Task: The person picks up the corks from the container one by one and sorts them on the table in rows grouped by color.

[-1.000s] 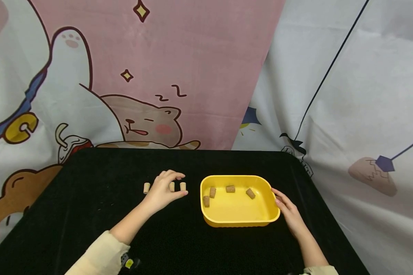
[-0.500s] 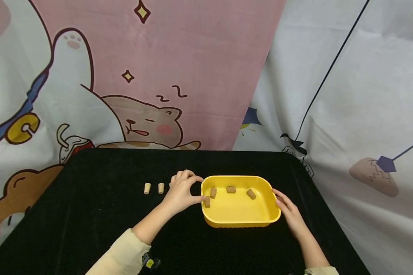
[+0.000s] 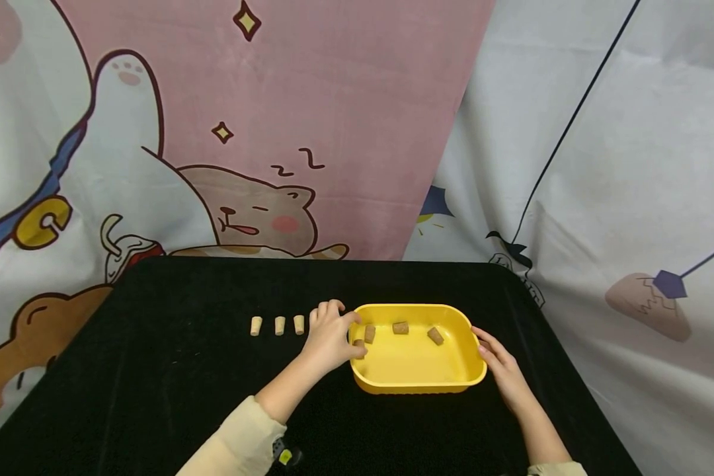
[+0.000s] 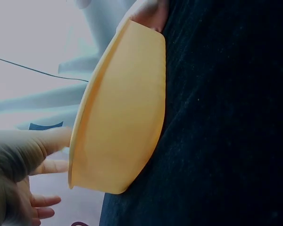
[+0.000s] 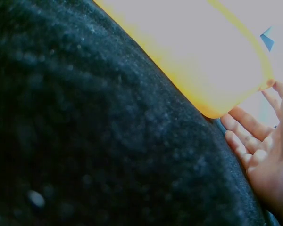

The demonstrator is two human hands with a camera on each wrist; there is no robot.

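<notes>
On the black counter [image 3: 155, 396]: yellow tray [image 3: 416, 360], both sides attended

Left hand [image 3: 327, 334] is positioned over the tray's left rim, thumb and forefinger spread apart, gripping nothing visible. The thumb overlaps one brown cork [image 3: 359, 346] at the left wall; contact cannot be determined. Right hand [image 3: 508, 375] holds the tray's right side, with fingertips against the rim and outer wall. Three further brown corks [image 3: 400, 328] lie inside the tray: one near the left wall, two farther right. Three pale corks [image 3: 279, 326] form a row on the counter, left of the left hand.
</notes>
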